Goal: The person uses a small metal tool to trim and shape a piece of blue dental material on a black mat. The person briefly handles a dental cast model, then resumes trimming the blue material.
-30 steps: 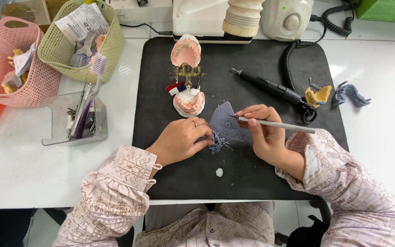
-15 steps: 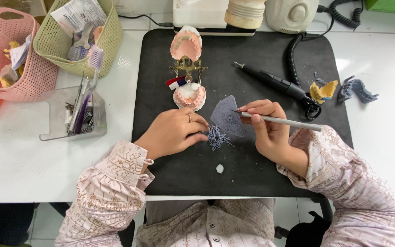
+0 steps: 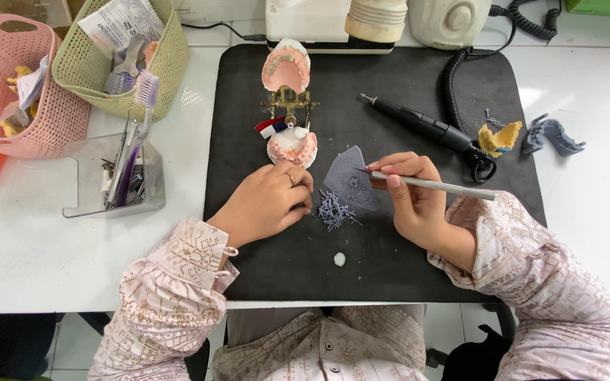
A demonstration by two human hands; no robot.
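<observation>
My right hand [image 3: 411, 201] grips a thin grey metal tool [image 3: 435, 185] like a pen, its tip resting on a grey fan-shaped printed plate [image 3: 351, 178] on the black mat [image 3: 390, 77]. My left hand [image 3: 266, 201] lies curled on the mat left of the plate, fingertips beside a small cluster of grey support pieces [image 3: 333, 209]. I cannot tell whether the fingers pinch anything. Just above that hand stands a pink and white denture model on a brass articulator [image 3: 287, 106].
A black handpiece [image 3: 421, 127] with coiled cord lies at the mat's right. A yellow cast [image 3: 500, 137] and grey printed part [image 3: 552, 135] sit further right. Pink basket [image 3: 8, 113], green basket [image 3: 118, 63] and a clear tool holder [image 3: 118, 180] stand left. A white crumb [image 3: 339, 259] lies near the front.
My left hand has slid slightly left, off the grey plate, uncovering the cluster of support pieces. My right hand keeps the tool on the plate.
</observation>
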